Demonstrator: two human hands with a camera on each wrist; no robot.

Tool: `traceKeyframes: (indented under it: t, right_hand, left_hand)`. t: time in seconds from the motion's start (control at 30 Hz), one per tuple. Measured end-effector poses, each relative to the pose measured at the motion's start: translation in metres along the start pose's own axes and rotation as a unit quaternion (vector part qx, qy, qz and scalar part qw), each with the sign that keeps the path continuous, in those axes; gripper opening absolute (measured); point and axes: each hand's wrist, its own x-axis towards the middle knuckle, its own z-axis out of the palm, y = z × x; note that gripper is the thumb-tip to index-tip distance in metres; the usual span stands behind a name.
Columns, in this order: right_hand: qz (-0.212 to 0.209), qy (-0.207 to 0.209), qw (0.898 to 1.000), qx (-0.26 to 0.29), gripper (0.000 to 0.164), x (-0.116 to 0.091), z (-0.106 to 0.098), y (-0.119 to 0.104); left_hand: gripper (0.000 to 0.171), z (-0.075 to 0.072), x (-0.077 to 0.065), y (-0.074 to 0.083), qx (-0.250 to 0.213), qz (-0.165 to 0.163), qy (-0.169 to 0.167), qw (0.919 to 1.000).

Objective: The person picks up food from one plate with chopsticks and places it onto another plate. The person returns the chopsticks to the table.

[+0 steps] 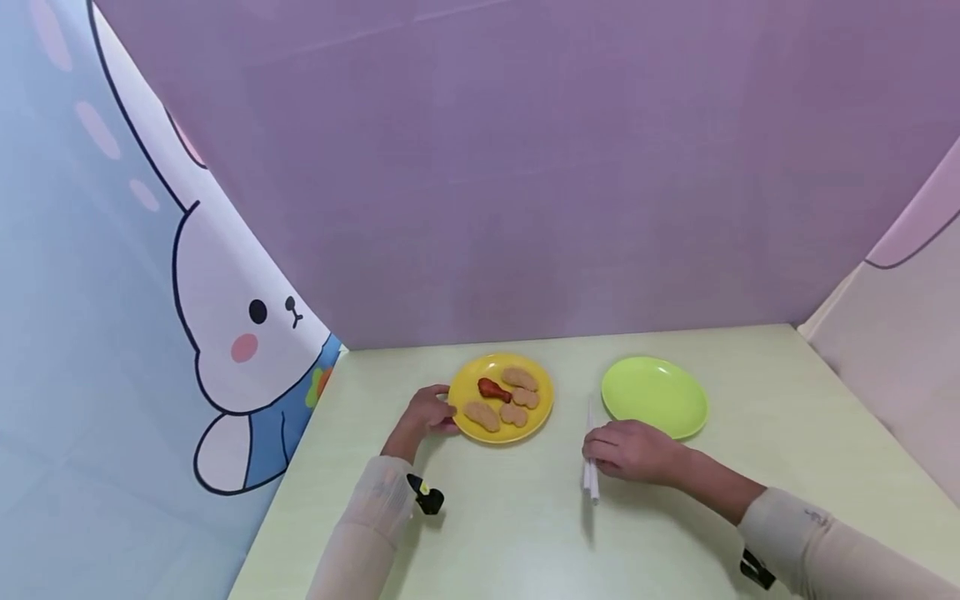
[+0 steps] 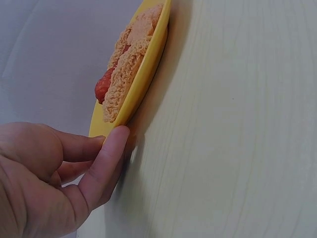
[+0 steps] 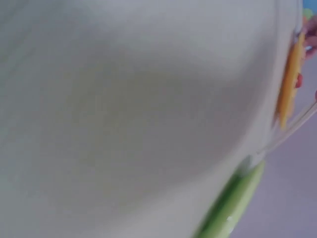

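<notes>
My left hand [image 1: 431,410] pinches the left rim of a yellow plate [image 1: 465,379]; in the left wrist view the thumb and fingers grip its edge [image 2: 130,106]. On that plate lie a red-brown drumstick [image 1: 492,389] and several tan breaded pieces [image 1: 482,415], like toy fried chicken. White chopsticks [image 1: 592,483] are held in my right hand [image 1: 637,452], pointing away from me above the table. That hand is just in front of a green plate [image 1: 654,396], partly covering its near edge. The right wrist view is blurred and hides the right fingers.
A pale wood-grain table [image 1: 517,525] carries both plates. Behind it rises a purple backdrop [image 1: 525,183], with a rabbit-print cloth [image 1: 247,367] on the left and a pale panel [image 1: 900,350] on the right.
</notes>
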Motion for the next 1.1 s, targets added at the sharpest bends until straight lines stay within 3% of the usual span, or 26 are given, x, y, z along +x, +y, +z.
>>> traceKeyframes:
  t: [0.1,0.2,0.4,0.5,0.67,0.9,1.0,1.1]
  right_hand:
    - [0.032,0.008,0.999,0.009,0.009,0.008,-0.01,0.005]
    - [0.079,0.002,0.997,0.021,0.016,0.018,-0.021,0.008]
    - [0.176,0.008,0.982,0.063,0.008,0.039,-0.041,0.014]
    - [0.25,-0.029,0.962,0.102,0.016,0.049,-0.051,0.02]
    - [0.359,-0.121,0.912,0.155,0.019,0.063,-0.065,0.034]
    - [0.4,-0.169,0.865,0.251,0.02,0.075,-0.071,0.052]
    - [0.403,-0.185,0.852,0.276,0.02,0.077,-0.073,0.053]
    - [0.4,-0.202,0.849,0.279,0.02,0.08,-0.074,0.054]
  left_hand:
    - [0.058,0.0,0.0,0.001,0.003,-0.004,0.001,1.0]
    - [0.058,0.001,0.002,0.0,0.005,-0.011,0.006,0.9999]
    - [0.058,0.001,0.001,0.001,-0.004,-0.008,0.005,0.9999]
    - [0.057,0.001,-0.001,0.002,-0.009,-0.008,0.004,0.9999]
    - [0.058,0.001,-0.002,0.002,-0.005,-0.01,0.001,0.9999]
    - [0.057,0.002,0.001,0.0,0.002,-0.006,0.003,1.0]
    - [0.057,0.002,0.002,0.0,0.009,-0.006,0.005,0.9999]
    - [0.057,0.002,0.001,0.001,0.011,-0.007,0.007,0.9999]
